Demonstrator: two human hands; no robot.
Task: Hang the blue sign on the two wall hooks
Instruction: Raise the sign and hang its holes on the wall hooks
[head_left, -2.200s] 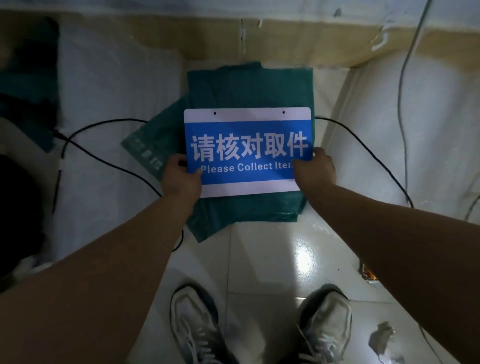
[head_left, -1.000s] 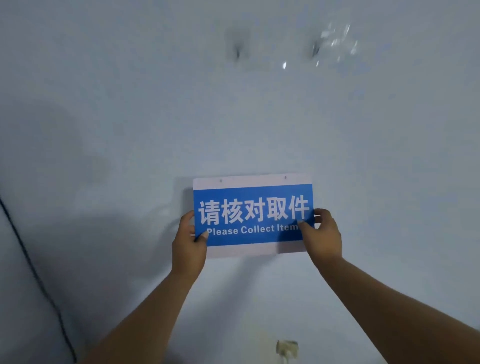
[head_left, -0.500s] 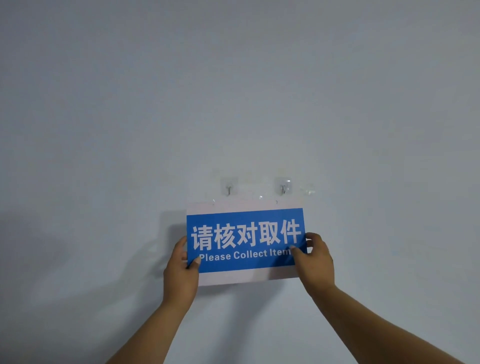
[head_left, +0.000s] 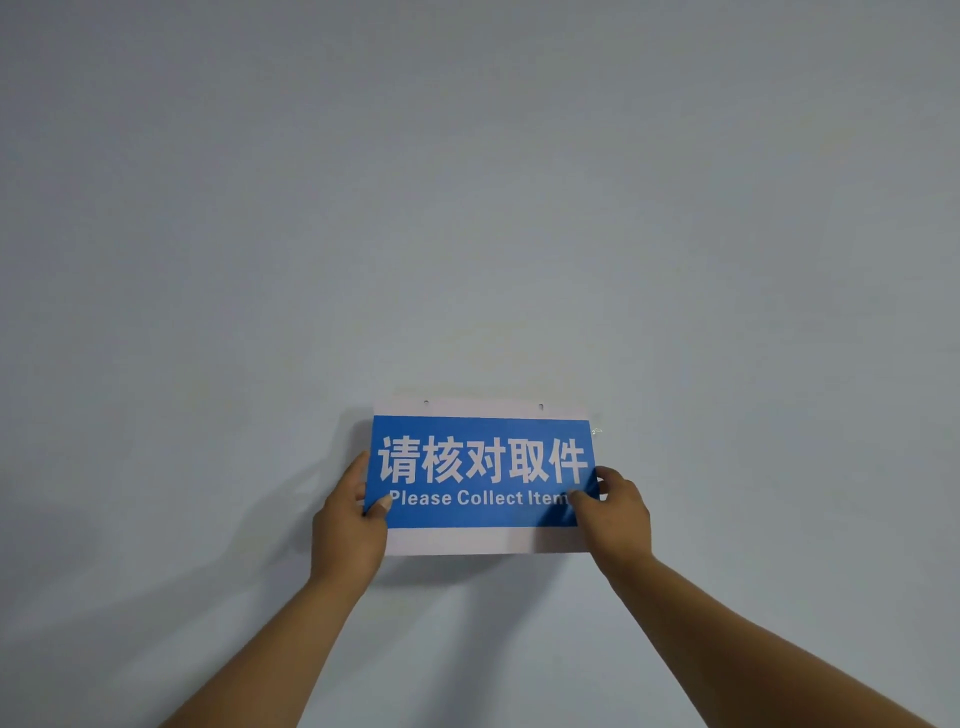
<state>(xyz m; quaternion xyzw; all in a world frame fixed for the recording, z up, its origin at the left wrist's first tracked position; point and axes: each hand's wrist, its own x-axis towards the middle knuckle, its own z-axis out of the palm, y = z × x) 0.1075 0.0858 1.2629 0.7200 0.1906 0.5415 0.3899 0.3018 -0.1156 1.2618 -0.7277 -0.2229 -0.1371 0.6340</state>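
Observation:
The blue sign (head_left: 480, 470), with white borders, Chinese characters and "Please Collect Item", is held flat against the pale wall. My left hand (head_left: 349, 525) grips its lower left edge, thumb on the front. On the lower right edge, my right hand (head_left: 615, 514) grips it the same way. Two small holes show in the white top strip, the left hole (head_left: 426, 402) and the right hole (head_left: 541, 406). The two wall hooks are hidden behind the sign. I cannot tell whether the hooks sit in the holes.
The plain pale wall (head_left: 467, 208) fills the view. A small shiny scrap of clear tape (head_left: 597, 431) sticks to the wall at the sign's upper right corner.
I lifted the sign from the floor up the wall. Half a second ago both hooks showed just above its top edge; now the sign has risen and covers them.

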